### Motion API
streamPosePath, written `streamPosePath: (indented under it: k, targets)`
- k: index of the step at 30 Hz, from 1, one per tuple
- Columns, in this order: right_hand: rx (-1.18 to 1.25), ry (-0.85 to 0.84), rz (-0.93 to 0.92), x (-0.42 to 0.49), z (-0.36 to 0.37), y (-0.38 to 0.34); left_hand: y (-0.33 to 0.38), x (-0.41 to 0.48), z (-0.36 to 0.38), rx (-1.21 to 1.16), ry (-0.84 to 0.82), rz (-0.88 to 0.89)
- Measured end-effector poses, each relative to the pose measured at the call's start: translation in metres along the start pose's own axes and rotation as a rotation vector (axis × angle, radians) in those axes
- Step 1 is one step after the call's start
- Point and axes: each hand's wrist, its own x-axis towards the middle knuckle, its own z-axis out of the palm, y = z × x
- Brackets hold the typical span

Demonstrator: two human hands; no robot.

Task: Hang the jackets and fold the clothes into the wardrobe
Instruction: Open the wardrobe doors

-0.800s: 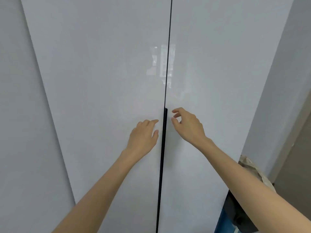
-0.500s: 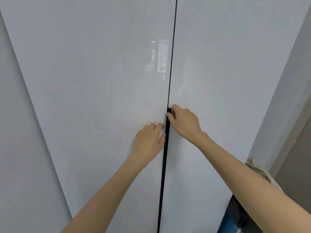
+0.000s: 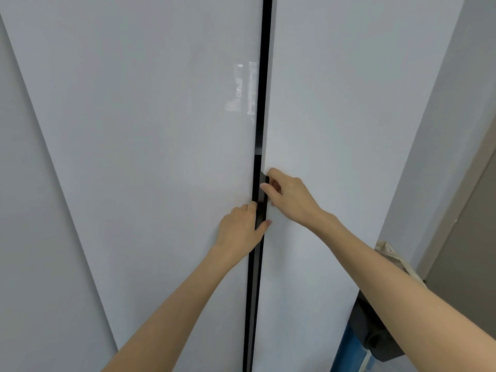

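White gloss fronts of the wardrobe (image 3: pixel 349 63) fill the view. Its left door (image 3: pixel 161 157) and right door (image 3: pixel 335 130) stand just apart, with a narrow dark gap (image 3: pixel 266 76) between them. The left hand (image 3: pixel 240 232) has its fingers (image 3: pixel 251 208) curled into that gap and hooked on the left door's edge, thumb lying across the seam. The right hand (image 3: pixel 291 197) pinches the dark handle strip (image 3: pixel 263 193) on the right door's edge, fingers curled round it. No jackets or clothes show; a dark object (image 3: pixel 375 334) sits low at the right.

The step in hand looks to be opening the wardrobe. It is best to draw each door by its own edge, outward and apart together with even force. Keep the thumb off the opposite door, and stand back enough for both doors to swing free.
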Motion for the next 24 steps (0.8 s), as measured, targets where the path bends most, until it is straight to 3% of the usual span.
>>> streamPosePath:
  k: [14, 24]
  targets:
    - [0.087, -0.001, 0.009, -0.138, -0.086, -0.007, 0.103, -0.098, -0.008, -0.224, 0.037, 0.007]
    - [-0.026, 0.191, 0.077, -0.234, -0.167, 0.032, 0.211, -0.136, -0.005, -0.276, -0.091, 0.221]
